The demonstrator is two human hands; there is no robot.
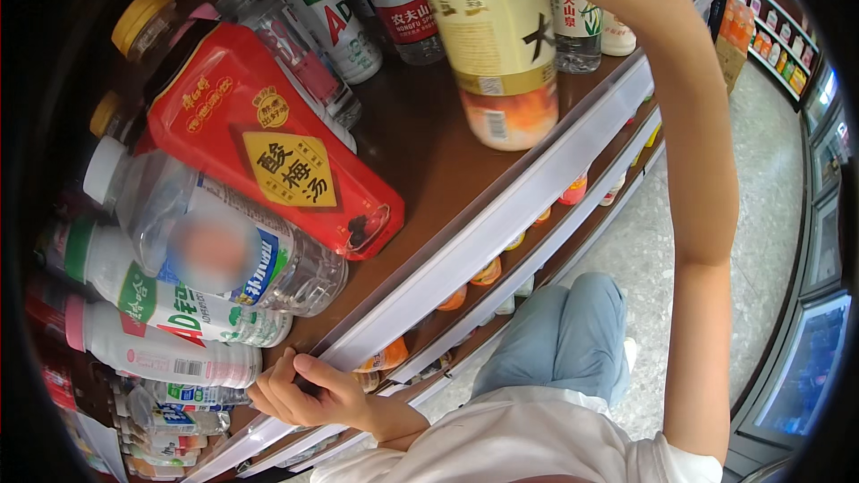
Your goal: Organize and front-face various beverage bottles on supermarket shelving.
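My left hand (309, 389) rests at the shelf's front edge beside a pink-capped white bottle (168, 345), its fingers curled; a dark patch shows inside them, and I cannot tell whether it is a held thing. My right arm reaches up and across the top of the view, its hand out of view. Below that forearm a large bottle with a cream label (503, 47) stands near the shelf edge, its top cut off. A red plum-drink bottle (268, 141) leans at the left, next to a clear plastic water bottle (315, 275) with a white cap.
White price rails (490, 215) edge the brown shelf (402, 168). Behind are a white AD milk-drink bottle (329, 20) and a red-labelled water bottle (402, 7). Lower shelves hold more drinks. Glass-door coolers (805, 362) and a stocked rack (778, 27) stand across the grey floor (758, 215).
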